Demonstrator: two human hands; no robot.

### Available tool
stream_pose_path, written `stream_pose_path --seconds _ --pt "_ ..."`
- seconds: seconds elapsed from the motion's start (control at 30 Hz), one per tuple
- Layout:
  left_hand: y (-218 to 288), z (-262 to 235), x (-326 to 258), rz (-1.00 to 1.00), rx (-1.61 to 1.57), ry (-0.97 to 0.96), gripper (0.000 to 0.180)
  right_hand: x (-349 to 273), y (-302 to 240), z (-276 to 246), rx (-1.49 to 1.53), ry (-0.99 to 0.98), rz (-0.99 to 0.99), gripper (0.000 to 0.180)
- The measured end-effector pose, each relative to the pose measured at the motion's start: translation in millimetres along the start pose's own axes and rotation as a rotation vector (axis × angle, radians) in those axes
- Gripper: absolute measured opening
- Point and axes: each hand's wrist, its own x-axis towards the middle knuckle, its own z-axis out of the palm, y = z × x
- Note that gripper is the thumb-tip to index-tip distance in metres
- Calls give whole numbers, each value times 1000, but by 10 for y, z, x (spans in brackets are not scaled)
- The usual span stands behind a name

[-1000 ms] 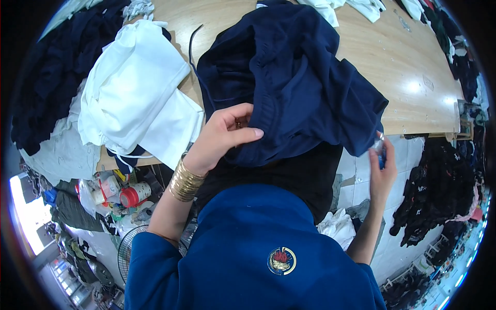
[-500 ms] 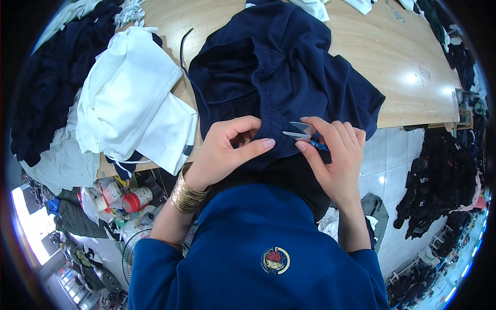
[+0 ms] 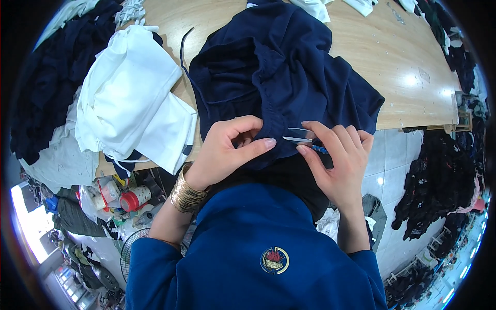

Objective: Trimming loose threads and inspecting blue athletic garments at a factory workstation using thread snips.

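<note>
Navy garment [image 3: 279,77], soft and rumpled, lies bunched at the near edge of the pale wooden tabletop [image 3: 413,77]. The left hand [image 3: 227,152] pinches its hem while the right hand [image 3: 338,160] grips small metal snips [image 3: 299,137] beside it. Keeping the fold taut and cutting only loose thread would serve best; smooth white garments [image 3: 134,103] lie left.

snips [image 3: 299,137]: handles hidden in right hand [image 3: 338,160]; garment [image 3: 279,77] hem under fingers
</note>
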Motion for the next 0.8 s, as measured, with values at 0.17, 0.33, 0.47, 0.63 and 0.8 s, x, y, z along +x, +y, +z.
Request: stream_pose_path --seconds 0.17,0.33,0.47,0.63,0.8 --pt "30 2 12 6 34 -3 23 12 10 -3 -22 -7 -8 28" --pt "-38 32 9 51 -127 12 21 -5 23 1 421 -92 151 26" --pt "-16 22 23 55 -113 -2 19 -23 33 67 486 -38 172 26" --pt "3 65 41 93 -152 48 17 -51 42 46 453 -7 68 25" --pt "-1 90 36 94 -110 47 19 -35 24 10 249 45 -5 28"
